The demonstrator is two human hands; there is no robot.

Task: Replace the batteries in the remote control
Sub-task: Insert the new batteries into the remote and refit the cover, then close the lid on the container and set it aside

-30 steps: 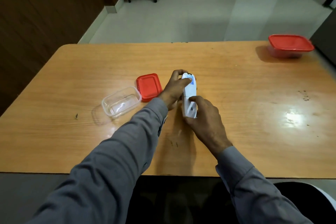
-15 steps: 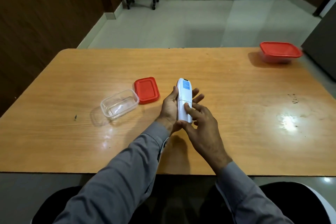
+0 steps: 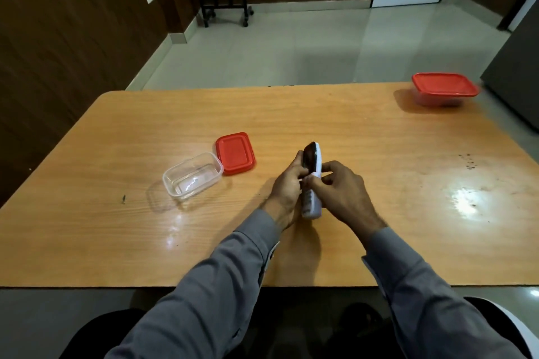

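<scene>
Both hands on the remote control (image 3: 312, 181), held on edge just above the table (image 3: 379, 154), mid-table, long axis pointing away from the person. Left hand (image 3: 287, 186) wraps the left side and closes around the body; right hand (image 3: 342, 191) pinches the middle from the right, fingertips (image 3: 316, 181) curled in on the white shell. Dark face of the remote shows at the far end, white back turned right. Can't tell if the battery cover is on or off, fingers hide that zone. My read: this is the cover-handling step. To do it well: left hand clamps the body only and stays clear of the cover's travel; right thumb presses on the cover's ridge and slides along the long axis, no prying. Keep it low over the table so a loose cell drops short. Clear container (image 3: 192, 176) sits open to the left with its red lid (image 3: 235, 153) touching its far corner; no cells visible inside. A second lidded container (image 3: 444, 89) sits at the far right corner, contents not visible.
</scene>
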